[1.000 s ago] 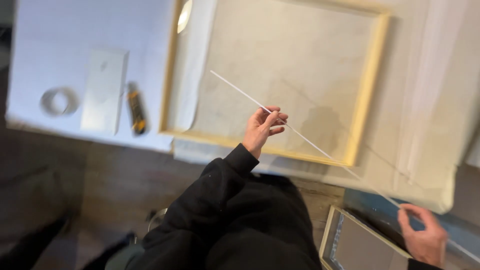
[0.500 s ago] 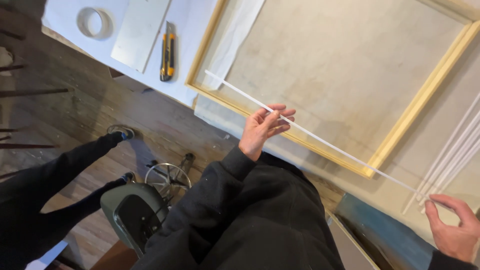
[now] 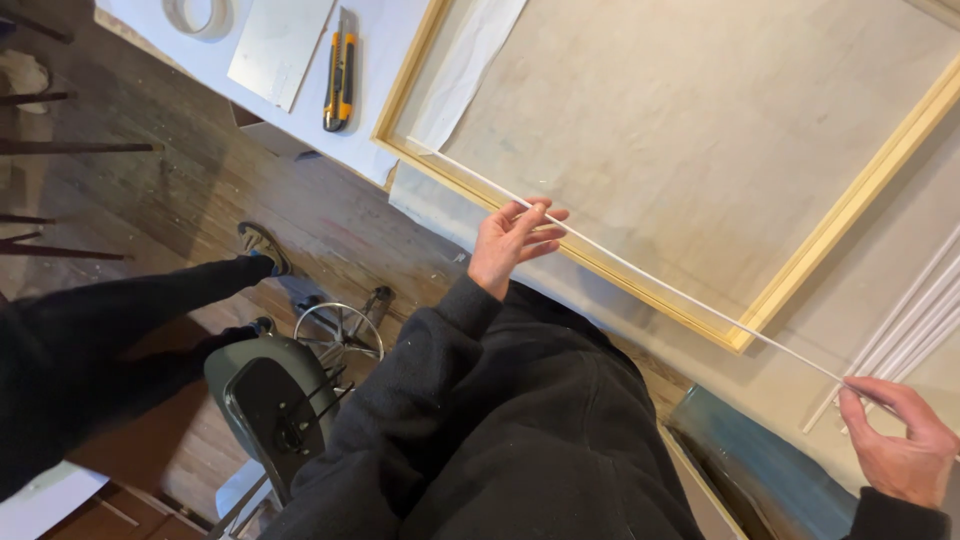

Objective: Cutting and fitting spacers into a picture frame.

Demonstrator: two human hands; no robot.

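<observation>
Strip, thin and white, runs on a long slant from the upper left of the frame to the lower right, lying over the lower edge of the wooden frame on the counter. Left hand pinches it near the middle with its fingers pressed together; right hand pinches the lower-right end between thumb and fingertips. More white strips lie just beside that end. A yellow utility knife, a grey sheet and a tape roll sit at the upper left
</observation>
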